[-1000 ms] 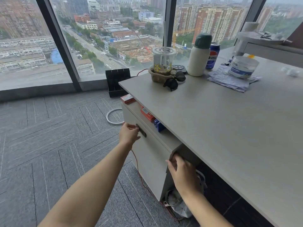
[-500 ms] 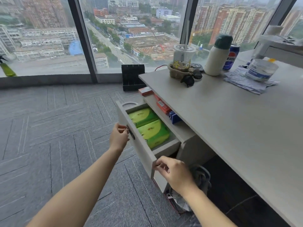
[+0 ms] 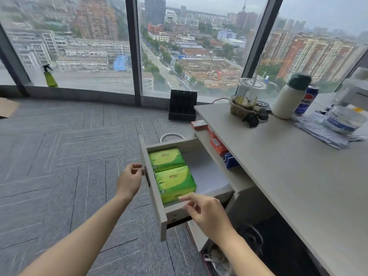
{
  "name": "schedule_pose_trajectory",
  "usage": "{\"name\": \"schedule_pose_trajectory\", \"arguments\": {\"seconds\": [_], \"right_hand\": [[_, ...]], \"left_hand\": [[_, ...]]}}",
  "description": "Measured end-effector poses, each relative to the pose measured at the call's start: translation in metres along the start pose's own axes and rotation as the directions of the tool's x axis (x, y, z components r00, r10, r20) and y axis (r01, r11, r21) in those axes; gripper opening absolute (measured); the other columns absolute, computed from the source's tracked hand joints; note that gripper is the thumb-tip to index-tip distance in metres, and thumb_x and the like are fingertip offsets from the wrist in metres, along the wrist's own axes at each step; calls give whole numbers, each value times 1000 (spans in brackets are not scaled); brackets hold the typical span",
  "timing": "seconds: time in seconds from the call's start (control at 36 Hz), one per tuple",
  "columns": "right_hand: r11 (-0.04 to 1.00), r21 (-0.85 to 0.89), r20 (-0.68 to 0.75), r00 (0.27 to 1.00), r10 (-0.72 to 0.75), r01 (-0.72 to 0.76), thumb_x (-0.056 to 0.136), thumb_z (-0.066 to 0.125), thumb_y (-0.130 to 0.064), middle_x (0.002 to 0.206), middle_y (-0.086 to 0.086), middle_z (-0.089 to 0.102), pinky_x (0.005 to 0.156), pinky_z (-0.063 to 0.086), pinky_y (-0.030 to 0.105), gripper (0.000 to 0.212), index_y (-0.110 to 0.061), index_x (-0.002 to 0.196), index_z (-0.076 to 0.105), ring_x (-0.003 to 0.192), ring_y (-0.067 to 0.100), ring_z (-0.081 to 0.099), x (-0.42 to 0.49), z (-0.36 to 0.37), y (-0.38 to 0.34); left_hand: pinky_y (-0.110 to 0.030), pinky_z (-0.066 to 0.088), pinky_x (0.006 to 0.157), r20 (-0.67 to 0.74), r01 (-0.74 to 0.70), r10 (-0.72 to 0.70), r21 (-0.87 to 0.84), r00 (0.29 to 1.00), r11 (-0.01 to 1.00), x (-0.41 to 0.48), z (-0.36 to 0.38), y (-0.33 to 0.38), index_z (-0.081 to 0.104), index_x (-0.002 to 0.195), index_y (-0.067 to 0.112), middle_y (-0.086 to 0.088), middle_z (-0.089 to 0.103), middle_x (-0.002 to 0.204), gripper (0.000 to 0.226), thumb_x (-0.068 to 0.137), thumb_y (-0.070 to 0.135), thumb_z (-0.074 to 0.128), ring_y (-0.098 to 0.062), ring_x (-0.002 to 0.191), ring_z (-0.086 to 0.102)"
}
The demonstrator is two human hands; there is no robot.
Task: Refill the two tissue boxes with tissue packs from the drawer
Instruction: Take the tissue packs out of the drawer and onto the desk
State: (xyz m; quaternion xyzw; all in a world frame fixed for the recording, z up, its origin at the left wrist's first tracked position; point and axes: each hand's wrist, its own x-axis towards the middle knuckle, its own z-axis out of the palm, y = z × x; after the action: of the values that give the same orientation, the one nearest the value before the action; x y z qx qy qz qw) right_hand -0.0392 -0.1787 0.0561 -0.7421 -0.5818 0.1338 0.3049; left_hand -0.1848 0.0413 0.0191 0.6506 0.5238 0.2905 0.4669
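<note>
The grey drawer (image 3: 153, 193) under the desk stands pulled wide out. Two green tissue packs lie inside along its front: the far pack (image 3: 166, 159) and the near pack (image 3: 174, 183). My left hand (image 3: 129, 180) pinches the small metal handle (image 3: 145, 173) on the drawer front. My right hand (image 3: 206, 213) hovers over the drawer's near corner, fingers spread, index finger reaching toward the near pack, holding nothing. No tissue box is in view.
The desk top (image 3: 288, 172) carries a cup in a holder (image 3: 248, 98), a white bottle (image 3: 286, 98), a soda can (image 3: 306, 99) and a tub on paper (image 3: 342, 121). Red boxes (image 3: 218, 145) sit on the shelf. A black rack (image 3: 182, 106) stands on the carpet.
The drawer went from shut to fully pulled out, with my left hand on its handle. My right hand left the drawer's corner and now reaches over the near tissue pack.
</note>
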Motion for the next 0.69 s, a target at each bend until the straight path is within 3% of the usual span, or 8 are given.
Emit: {"name": "schedule_pose_trajectory", "arguments": {"seconds": [0.06,0.14,0.19,0.25,0.33,0.44,0.56,0.69], "right_hand": [[1000,13,6,1000,13,-13,90,64,-31,82,-20,64,69,54,18,24,-32,114,66,69,-1,60,10,-7,3],[999,13,21,998,52,-53,88,68,-30,91,-18,65,73,54,22,32,-29,119,62,77,3,62,31,-18,10],[997,-34,48,997,67,-66,84,72,-30,104,-14,64,82,52,24,42,-28,124,58,86,3,58,46,-23,16],[994,-89,109,991,79,-69,81,75,-29,117,-10,59,91,49,29,53,-28,128,52,98,3,53,60,-27,22],[983,-164,210,970,121,-87,76,79,-32,131,-7,50,101,44,36,67,-28,134,44,119,11,46,82,-29,30],[965,-255,296,945,140,-63,71,83,-34,141,-4,42,105,40,42,85,-29,141,34,130,19,36,108,-32,30],[951,-307,423,889,176,-42,66,86,-31,150,-2,32,112,33,45,103,-31,147,23,137,22,28,126,-24,26],[892,-449,489,850,198,50,64,86,-37,149,2,34,112,30,45,108,-25,149,21,135,25,31,133,-12,30]], "left_hand": [[-36,47,83,-37,-111,114,66,993,992,-6,-5,9,59,122,14,-1,60,116,27,97,21,51,-20,99,59],[-38,47,89,-4,-362,367,159,930,919,-12,-11,28,57,125,18,1,60,119,32,94,25,57,-18,106,56],[-37,45,92,122,-522,509,263,852,811,-12,-12,41,58,125,24,5,62,114,36,90,32,63,-16,105,56],[-38,45,96,289,-632,563,389,775,671,-10,-10,53,57,126,29,9,62,115,45,85,47,65,-13,108,54],[-36,49,96,502,-705,495,479,709,524,-4,-3,70,51,131,36,12,60,122,63,77,67,62,-9,111,53],[-36,45,99,623,-699,321,597,713,393,5,13,81,39,140,36,8,54,133,86,67,73,66,-16,121,50],[-39,42,100,662,-674,143,697,736,246,9,29,75,31,145,32,2,52,137,103,60,74,71,-22,124,50],[-41,37,100,619,-626,97,766,780,145,11,41,68,37,140,25,-1,58,128,106,55,82,66,-24,119,52]]}}
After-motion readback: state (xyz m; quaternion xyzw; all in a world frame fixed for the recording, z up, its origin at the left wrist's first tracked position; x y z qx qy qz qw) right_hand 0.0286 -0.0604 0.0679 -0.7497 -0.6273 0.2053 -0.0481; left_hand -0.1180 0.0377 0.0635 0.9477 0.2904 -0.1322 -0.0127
